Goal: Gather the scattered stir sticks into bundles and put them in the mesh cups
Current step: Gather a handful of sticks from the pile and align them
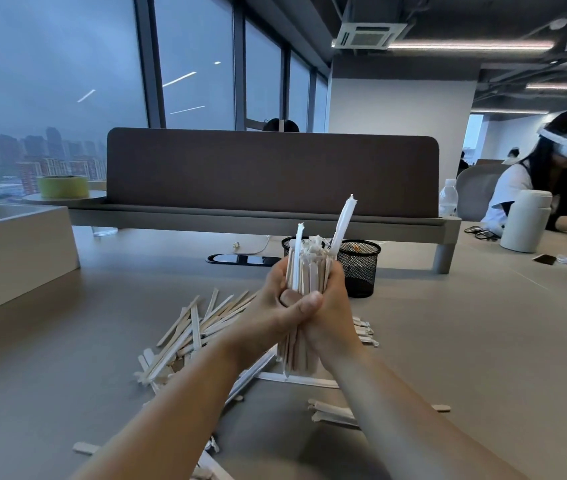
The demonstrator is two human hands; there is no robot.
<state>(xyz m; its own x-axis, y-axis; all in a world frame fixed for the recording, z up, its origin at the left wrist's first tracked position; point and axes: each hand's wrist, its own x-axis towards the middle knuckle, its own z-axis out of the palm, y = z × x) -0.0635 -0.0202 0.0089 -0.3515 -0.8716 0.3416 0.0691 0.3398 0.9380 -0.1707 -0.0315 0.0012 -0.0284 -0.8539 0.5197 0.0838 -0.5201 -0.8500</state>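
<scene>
- Bundle (304, 271): the midsection is lying hidden under the curled fingers of the left hand (275, 303) and right hand (329, 306), both gripping it. The sticks are packing too densely to count.
- Left mesh cup (286, 242): only a sliver of rim is showing behind the bundle.
- Right mesh cup (361, 271): the right hand is covering its left wall. An orange speck inside is reading too small to identify.
- Loose sticks (185, 334): several are lying under the forearms (178, 410), and others are running off the bottom edge.
- Box (15, 244): the left edge is cutting it off.
- Head (280, 125): only the crown is showing above the divider (268, 174).
- Seated person (552, 181): the right edge is cropping them.
</scene>
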